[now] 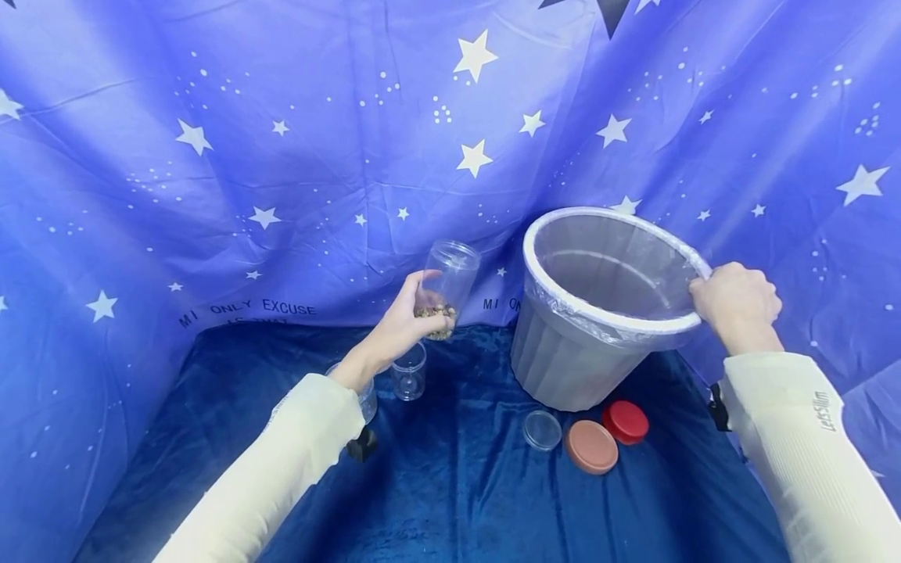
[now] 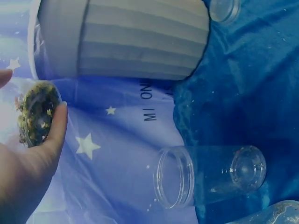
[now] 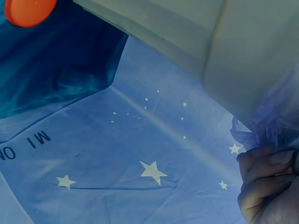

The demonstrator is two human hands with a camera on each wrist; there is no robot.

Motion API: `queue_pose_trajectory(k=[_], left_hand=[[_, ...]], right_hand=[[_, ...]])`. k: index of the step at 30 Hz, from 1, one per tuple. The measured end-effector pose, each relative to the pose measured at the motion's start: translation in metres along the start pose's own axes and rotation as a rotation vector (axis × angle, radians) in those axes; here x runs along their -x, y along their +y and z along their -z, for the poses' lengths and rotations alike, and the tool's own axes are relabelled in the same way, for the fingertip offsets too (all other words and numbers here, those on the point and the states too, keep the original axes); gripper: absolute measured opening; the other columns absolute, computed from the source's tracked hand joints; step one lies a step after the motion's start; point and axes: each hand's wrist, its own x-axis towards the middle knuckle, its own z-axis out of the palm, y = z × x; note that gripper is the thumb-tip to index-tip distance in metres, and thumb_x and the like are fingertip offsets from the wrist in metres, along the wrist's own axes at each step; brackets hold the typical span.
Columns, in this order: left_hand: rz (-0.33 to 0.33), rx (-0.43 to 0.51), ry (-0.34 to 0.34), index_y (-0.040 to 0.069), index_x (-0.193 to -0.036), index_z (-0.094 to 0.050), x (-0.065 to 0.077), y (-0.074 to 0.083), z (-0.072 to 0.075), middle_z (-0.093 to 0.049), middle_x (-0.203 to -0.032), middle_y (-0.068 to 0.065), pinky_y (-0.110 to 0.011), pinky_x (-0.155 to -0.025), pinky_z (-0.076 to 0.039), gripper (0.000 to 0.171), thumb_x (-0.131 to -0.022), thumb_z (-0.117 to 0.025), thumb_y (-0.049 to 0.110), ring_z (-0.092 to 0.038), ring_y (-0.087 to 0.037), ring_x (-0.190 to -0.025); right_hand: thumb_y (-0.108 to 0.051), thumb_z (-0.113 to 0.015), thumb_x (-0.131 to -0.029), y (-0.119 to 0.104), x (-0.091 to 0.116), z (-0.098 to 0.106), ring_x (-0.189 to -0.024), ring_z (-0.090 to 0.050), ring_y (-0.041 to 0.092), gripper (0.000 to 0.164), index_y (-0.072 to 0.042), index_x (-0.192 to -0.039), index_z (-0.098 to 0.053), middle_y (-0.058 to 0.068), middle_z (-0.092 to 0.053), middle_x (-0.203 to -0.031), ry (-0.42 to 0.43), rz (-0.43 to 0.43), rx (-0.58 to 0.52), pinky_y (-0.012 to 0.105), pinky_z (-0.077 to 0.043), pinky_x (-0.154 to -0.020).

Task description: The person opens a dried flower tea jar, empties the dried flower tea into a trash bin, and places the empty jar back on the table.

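Observation:
My left hand (image 1: 411, 320) grips a clear jar (image 1: 454, 270) above the table, tilted slightly to the right. Small dried bits, yellowish and brown, lie in its bottom, and the left wrist view shows them through the jar's base (image 2: 39, 112). To the right, a grey bin (image 1: 577, 367) with a clear plastic liner leans toward me. My right hand (image 1: 739, 305) grips the bin's right rim, fingers curled over the liner (image 3: 271, 126). The held jar is left of the bin's opening, apart from it.
A clear jar (image 1: 409, 375) stands below my left hand, and another jar (image 1: 367, 403) is partly hidden behind that wrist. In front of the bin lie a clear lid (image 1: 542, 431), an orange-pink lid (image 1: 592, 448) and a red lid (image 1: 626, 422). A starry curtain (image 1: 338, 156) hangs behind.

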Motion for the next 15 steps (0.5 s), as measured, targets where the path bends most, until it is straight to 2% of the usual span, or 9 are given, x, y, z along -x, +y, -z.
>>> queue_pose_trajectory(k=[3, 6, 10, 15], left_hand=[[0.005, 0.024, 0.002, 0.019, -0.150, -0.024, -0.002, 0.001, 0.002, -0.050, -0.137, -0.017, -0.049, -0.103, -0.044, 0.079, -0.085, -0.069, 0.018, -0.048, -0.030, -0.127], [0.022, 0.032, 0.032, 0.018, -0.148, -0.024, -0.003, 0.003, 0.003, -0.053, -0.133, -0.014, -0.044, -0.099, -0.046, 0.078, -0.086, -0.071, 0.022, -0.052, -0.029, -0.122], [0.034, -0.027, 0.095, 0.018, -0.144, -0.030, -0.005, 0.007, 0.005, -0.056, -0.131, -0.010, -0.045, -0.099, -0.047, 0.074, -0.085, -0.074, 0.029, -0.054, -0.028, -0.120], [0.001, -0.123, 0.144, 0.021, -0.142, -0.034, -0.008, 0.013, 0.009, -0.059, -0.132, -0.008, -0.049, -0.100, -0.046, 0.073, -0.084, -0.076, 0.033, -0.052, -0.024, -0.127]], right_hand=[[-0.037, -0.038, -0.093, -0.001, 0.000, 0.001, -0.109, -0.047, 0.065, 0.057, 0.015, -0.109, -0.054, 0.048, -0.047, -0.118, -0.004, -0.004, 0.014, 0.062, -0.045, -0.077], [-0.037, -0.037, -0.093, -0.002, 0.001, 0.003, -0.109, -0.047, 0.065, 0.057, 0.015, -0.109, -0.054, 0.048, -0.047, -0.118, -0.007, -0.004, 0.030, 0.062, -0.045, -0.078], [-0.038, -0.037, -0.093, -0.003, 0.001, 0.003, -0.109, -0.047, 0.064, 0.058, 0.016, -0.110, -0.054, 0.048, -0.047, -0.118, -0.008, -0.002, 0.035, 0.061, -0.045, -0.077], [-0.039, -0.038, -0.094, -0.003, 0.001, 0.002, -0.109, -0.047, 0.064, 0.060, 0.017, -0.113, -0.052, 0.048, -0.047, -0.119, -0.005, -0.007, 0.031, 0.062, -0.045, -0.078]])
